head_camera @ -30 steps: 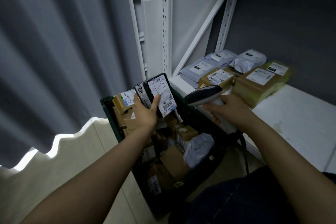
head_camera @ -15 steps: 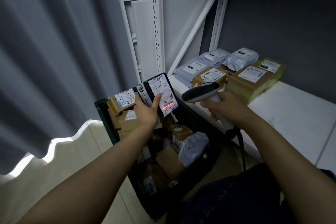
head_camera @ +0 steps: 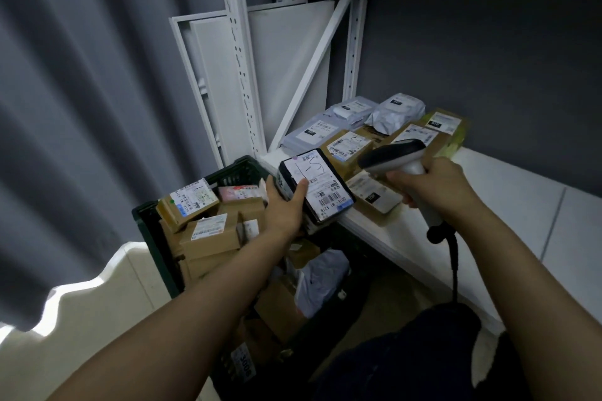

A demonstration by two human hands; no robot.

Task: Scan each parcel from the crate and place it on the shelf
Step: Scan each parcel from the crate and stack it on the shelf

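Observation:
My left hand [head_camera: 284, 204] grips a black parcel [head_camera: 317, 187] with a white shipping label, thumb across the label, holding it over the front edge of the white shelf [head_camera: 508, 202]. My right hand [head_camera: 433, 187] grips a grey handheld scanner [head_camera: 392, 156] by its handle, its head pointing left toward the parcel. Below stands a dark green crate [head_camera: 148, 231] full of several cardboard and bagged parcels. Several labelled parcels [head_camera: 350, 143] lie in the shelf's back left corner.
White shelf uprights [head_camera: 239, 52] and a diagonal brace [head_camera: 321, 52] rise behind the crate, with white panels leaning there. A grey curtain [head_camera: 81, 91] hangs on the left. The scanner cable [head_camera: 454, 267] drops toward my lap. Pale floor shows at lower left.
The red scan line seen on the label half a second ago is gone. My left hand has carried the black parcel right, from above the crate to the shelf's edge.

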